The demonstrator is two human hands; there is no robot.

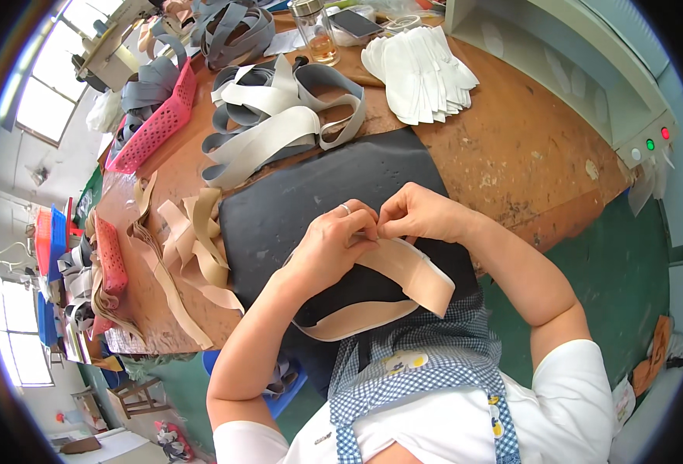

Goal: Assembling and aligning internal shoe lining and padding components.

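Note:
A tan strip (pixel 405 277) with a white edge hangs in a curved loop over the near part of a black mat (pixel 333 174) and above my apron. My left hand (pixel 327 246) is closed on the strip's upper edge, thumb and fingers pinched together. Right beside it, the fingertips of my right hand (pixel 425 214) are pinched at the same edge, almost touching the left fingers. The exact spot between the fingertips is hidden.
Grey and white strips (pixel 268 139) lie coiled beyond the mat, beside a fanned stack of white flat pieces (pixel 426 73). Loose tan strips (pixel 194 243) lie left. A pink basket (pixel 156 127), a glass bottle (pixel 316 35) and an open-fronted machine (pixel 542 50) stand around the wooden table.

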